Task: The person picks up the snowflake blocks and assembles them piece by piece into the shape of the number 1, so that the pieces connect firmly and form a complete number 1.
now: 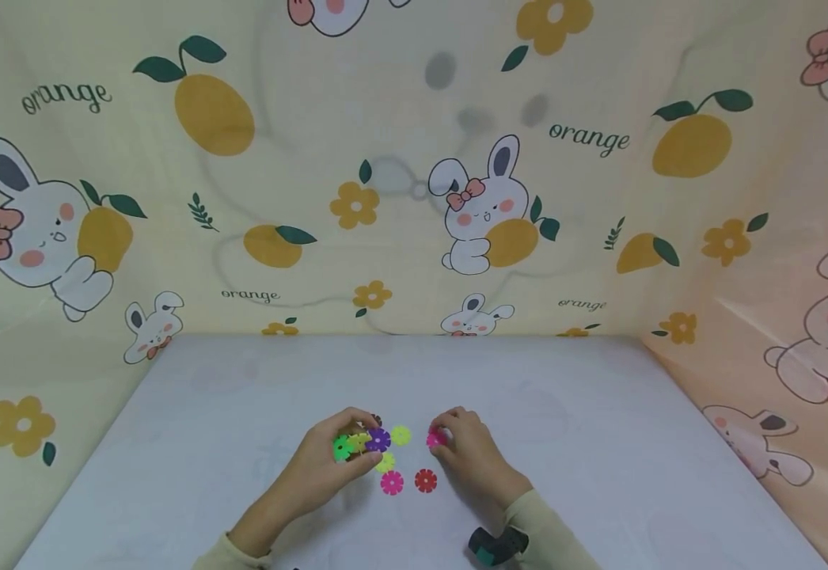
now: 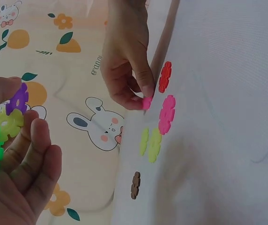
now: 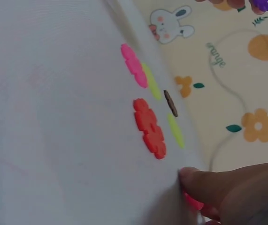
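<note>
My left hand (image 1: 328,453) holds a short chain of notched plastic discs above the table. The chain joins a green disc (image 1: 343,448), a yellow disc (image 2: 8,125) and a purple disc (image 1: 379,440), with the purple one near thumb and fingertips. My right hand (image 1: 467,443) pinches a pink snowflake disc (image 2: 147,103) between thumb and fingers, low at the table surface. Between and in front of the hands lie a red disc (image 1: 426,480), another pink disc (image 1: 392,483) and two yellow-green discs. A brown disc (image 2: 135,185) is partly hidden behind the left hand in the head view.
A white-covered table (image 1: 229,396) spreads around the hands. Behind it hangs a cream cloth (image 1: 400,261) printed with rabbits and oranges. A dark band-like device (image 1: 497,546) sits by the right sleeve.
</note>
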`<state>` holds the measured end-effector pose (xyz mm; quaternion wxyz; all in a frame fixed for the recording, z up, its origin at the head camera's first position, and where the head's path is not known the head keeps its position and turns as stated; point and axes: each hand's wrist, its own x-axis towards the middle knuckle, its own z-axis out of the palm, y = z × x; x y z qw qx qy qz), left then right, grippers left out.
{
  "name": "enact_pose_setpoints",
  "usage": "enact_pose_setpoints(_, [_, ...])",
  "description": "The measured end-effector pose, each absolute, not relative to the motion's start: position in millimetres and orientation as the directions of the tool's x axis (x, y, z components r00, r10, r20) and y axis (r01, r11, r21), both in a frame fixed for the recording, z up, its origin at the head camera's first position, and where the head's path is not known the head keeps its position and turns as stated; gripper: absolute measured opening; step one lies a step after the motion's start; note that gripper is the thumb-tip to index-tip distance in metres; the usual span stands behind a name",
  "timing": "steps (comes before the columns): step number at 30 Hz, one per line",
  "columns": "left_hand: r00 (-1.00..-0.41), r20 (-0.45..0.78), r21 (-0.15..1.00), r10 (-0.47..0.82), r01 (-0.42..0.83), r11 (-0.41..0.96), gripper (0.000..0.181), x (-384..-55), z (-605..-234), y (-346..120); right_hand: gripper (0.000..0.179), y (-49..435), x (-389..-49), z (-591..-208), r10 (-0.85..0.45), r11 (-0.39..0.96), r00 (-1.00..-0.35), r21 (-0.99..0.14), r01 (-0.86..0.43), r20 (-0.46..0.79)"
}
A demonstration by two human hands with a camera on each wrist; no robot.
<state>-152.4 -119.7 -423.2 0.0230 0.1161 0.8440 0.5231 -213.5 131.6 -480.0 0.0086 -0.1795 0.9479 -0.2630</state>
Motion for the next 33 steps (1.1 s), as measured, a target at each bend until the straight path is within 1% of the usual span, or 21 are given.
enact_pose_setpoints(4, [-0.971, 0.080, 0.884, 0.223, 0.173, 0.434, 0.032, -152.6, -424.3, -118.5, 0.025, 134.1, -213.5, -476.0, -0.382, 0.781, -0.923, -0.516, -0.353, 0.054])
enact_pose_setpoints(10, [-0.970, 0.087, 0.882, 0.228, 0.182, 0.435, 0.033, -152.0, -425.2, -119.5, 0.025, 134.7, -214.3, -471.8, -0.391, 0.755, -0.920, -0.579, -0.307, -0.021])
enact_pose_setpoints(13, [-0.969, 0.085, 0.884, 0.234, 0.182, 0.431, 0.034, -151.4, -425.6, -120.1, 0.022, 135.1, -216.6, -471.7, -0.403, 0.717, -0.914, -0.635, -0.286, -0.044])
enact_pose_setpoints(16, [-0.969, 0.081, 0.883, 0.233, 0.178, 0.435, 0.034, -151.5, -425.9, -120.3, 0.022, 135.2, -218.5, -470.4, -0.432, 0.646, -0.900, -0.716, -0.264, -0.058])
enact_pose_setpoints(19, [-0.972, 0.076, 0.880, 0.220, 0.170, 0.444, 0.031, -152.1, -425.9, -119.9, 0.025, 134.2, -217.9, -466.0, -0.465, 0.548, -0.884, -0.800, -0.244, -0.049])
enact_pose_setpoints(23, [-0.978, 0.068, 0.885, 0.197, 0.150, 0.441, 0.028, -153.0, -426.6, -119.2, 0.029, 132.1, -214.9, -458.3, -0.509, 0.425, -0.861, -0.868, -0.257, 0.006])
enact_pose_setpoints(27, [-0.978, 0.070, 0.894, 0.196, 0.149, 0.423, 0.029, -153.7, -427.1, -119.5, 0.028, 128.2, -209.8, -450.4, -0.531, 0.336, -0.845, -0.900, -0.278, 0.062])
enact_pose_setpoints(30, [-0.975, 0.074, 0.902, 0.208, 0.155, 0.404, 0.028, -153.8, -427.1, -120.4, 0.026, 124.2, -204.9, -445.5, -0.521, 0.293, -0.850, -0.920, -0.258, 0.073])
enact_pose_setpoints(33, [-0.973, 0.076, 0.908, 0.219, 0.159, 0.388, 0.025, -153.5, -427.4, -121.1, 0.027, 120.3, -200.7, -441.2, -0.504, 0.270, -0.861, -0.935, -0.229, 0.066])
